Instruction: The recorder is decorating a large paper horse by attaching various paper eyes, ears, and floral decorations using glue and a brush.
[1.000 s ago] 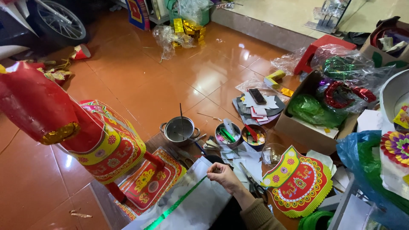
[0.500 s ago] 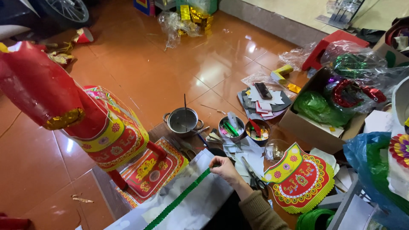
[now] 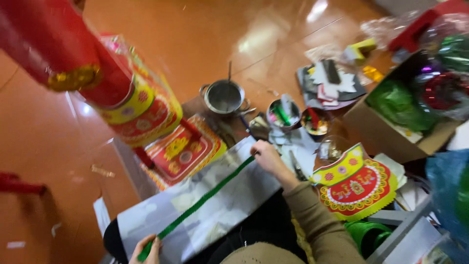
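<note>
A long silver-grey sheet [image 3: 229, 205] lies slanted across my lap. A narrow green trim strip [image 3: 205, 198] runs along it. My right hand [image 3: 266, 159] presses the strip's far end against the sheet's upper edge. My left hand [image 3: 145, 249] pinches the strip's near end at the bottom of the view. A red and yellow paper figure [image 3: 97, 83] with a red tube arm stands on the left, next to the sheet.
A small metal pot [image 3: 223, 96] and two little bowls [image 3: 298, 117] with tools sit on the orange tiled floor. A red-yellow fan-shaped paper piece [image 3: 356, 183] lies right of my arm. A cardboard box [image 3: 391, 137] with green and red foil stands at the right.
The camera has tilted down and closer. My left hand has come into view holding the strip's near end. My right hand stays at the strip's far end.
</note>
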